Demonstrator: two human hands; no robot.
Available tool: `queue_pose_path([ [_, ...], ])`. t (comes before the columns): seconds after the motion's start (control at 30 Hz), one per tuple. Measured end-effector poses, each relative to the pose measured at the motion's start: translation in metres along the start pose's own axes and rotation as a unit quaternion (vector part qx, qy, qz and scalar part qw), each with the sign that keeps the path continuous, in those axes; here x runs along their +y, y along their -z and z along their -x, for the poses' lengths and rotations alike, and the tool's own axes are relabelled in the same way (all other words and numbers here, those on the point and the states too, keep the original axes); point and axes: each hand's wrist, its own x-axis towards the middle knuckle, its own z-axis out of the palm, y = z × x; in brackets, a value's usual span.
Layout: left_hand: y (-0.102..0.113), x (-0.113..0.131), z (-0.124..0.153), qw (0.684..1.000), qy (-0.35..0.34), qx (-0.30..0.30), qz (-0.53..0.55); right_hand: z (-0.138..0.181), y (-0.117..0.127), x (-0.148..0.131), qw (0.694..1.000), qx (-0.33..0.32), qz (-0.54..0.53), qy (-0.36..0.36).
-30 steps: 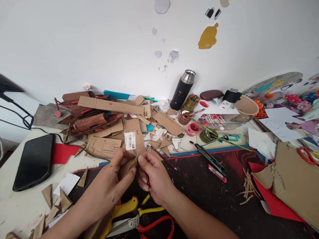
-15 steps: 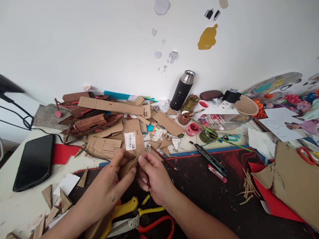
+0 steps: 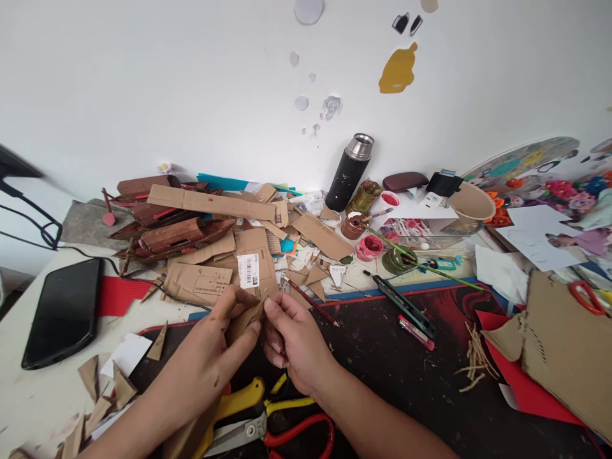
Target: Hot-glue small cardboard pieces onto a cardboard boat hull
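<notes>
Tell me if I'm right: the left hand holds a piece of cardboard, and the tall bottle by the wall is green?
Not quite: the head view shows the tall bottle is black with a silver top, not green. The left hand does hold a piece of cardboard.

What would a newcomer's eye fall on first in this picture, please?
Probably the hands, left and right, at the centre, holding a small piece of cardboard. Just below them lie scissors with a red handle. Behind, a black flask stands by the white wall, and reddish-brown model boats sit further left.
</notes>
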Motion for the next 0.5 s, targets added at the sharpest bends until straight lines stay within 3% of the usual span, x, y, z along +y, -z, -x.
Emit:
queue_pose_path([
  [0.5, 0.0001, 0.0020, -0.0001, 1.000, 0.006, -0.012, 0.018, 0.0005, -0.0001, 0.0015, 1.000, 0.002, 0.003, 0.002],
])
